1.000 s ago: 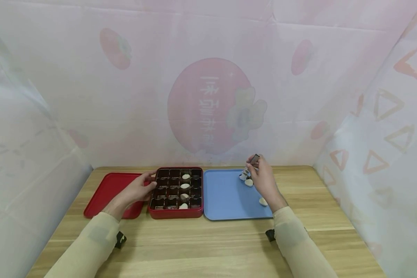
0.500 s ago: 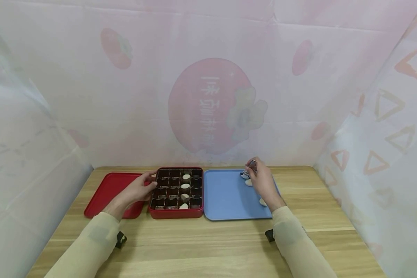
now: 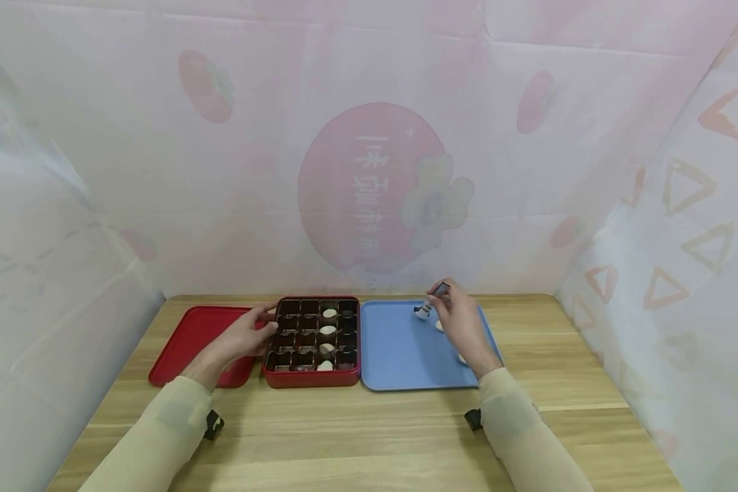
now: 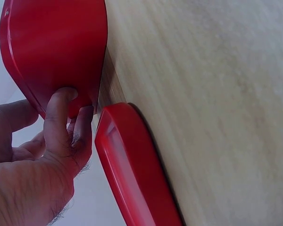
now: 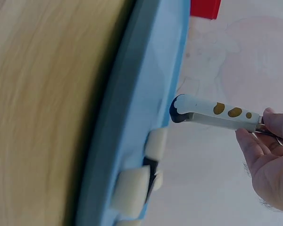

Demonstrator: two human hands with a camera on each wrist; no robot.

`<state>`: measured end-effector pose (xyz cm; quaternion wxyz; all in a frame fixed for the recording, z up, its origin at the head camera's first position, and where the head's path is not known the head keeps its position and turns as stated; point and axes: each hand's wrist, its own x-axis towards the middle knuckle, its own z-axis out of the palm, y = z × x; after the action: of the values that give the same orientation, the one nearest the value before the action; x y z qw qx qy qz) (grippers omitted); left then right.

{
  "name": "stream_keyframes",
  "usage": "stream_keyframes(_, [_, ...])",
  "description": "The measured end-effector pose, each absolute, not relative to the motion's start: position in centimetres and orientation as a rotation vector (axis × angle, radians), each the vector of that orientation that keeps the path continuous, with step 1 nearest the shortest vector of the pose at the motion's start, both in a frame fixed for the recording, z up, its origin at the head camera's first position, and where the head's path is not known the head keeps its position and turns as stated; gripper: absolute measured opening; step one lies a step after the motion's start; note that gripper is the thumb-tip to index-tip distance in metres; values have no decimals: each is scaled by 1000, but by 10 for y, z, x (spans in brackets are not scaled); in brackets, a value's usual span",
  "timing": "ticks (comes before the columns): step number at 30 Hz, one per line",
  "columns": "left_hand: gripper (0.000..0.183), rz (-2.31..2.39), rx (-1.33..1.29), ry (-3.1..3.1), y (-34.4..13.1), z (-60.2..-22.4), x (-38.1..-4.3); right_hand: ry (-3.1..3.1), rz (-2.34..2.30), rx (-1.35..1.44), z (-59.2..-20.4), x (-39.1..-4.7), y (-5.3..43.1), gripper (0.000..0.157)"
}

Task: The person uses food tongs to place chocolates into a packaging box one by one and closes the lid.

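My right hand [image 3: 458, 320] holds small tongs [image 5: 226, 113] over the far part of the blue tray [image 3: 387, 352]. The tongs have a white, brown-spotted end with a black curved tip; I cannot tell whether anything is between the tips. Cream-white pieces [image 5: 132, 188] lie on the tray below the tongs, with a dark piece among them in the right wrist view. My left hand [image 3: 246, 336] touches the left side of the red box [image 3: 312, 378] with its fingertips. Inside the box, a dark divided insert [image 3: 307, 322] bears several white pieces [image 3: 328, 330] in its third column.
A flat red lid [image 3: 204, 335] lies left of the box, partly under my left hand. Box and tray stand side by side on the wooden table [image 3: 344, 437]. A printed cloth wall [image 3: 252, 205] rises right behind the table's far edge.
My right hand dips with the tongs, then shifts slightly left over the tray, away from the white pieces. The left hand and the box stay where they were.
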<state>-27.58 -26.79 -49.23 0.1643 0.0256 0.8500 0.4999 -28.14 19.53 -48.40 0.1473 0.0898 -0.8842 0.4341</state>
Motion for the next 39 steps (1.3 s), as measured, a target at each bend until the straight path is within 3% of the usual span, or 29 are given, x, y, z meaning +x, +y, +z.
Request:
stream_keyframes(21, [69,1426,50,2423,-270,-493,-276,-2489,1308,568,-440,-240,111,15])
stream_keyframes(39, [68,1413,57,2433,-269,-493,-277,-2541,1278,785,-436,-218,44,18])
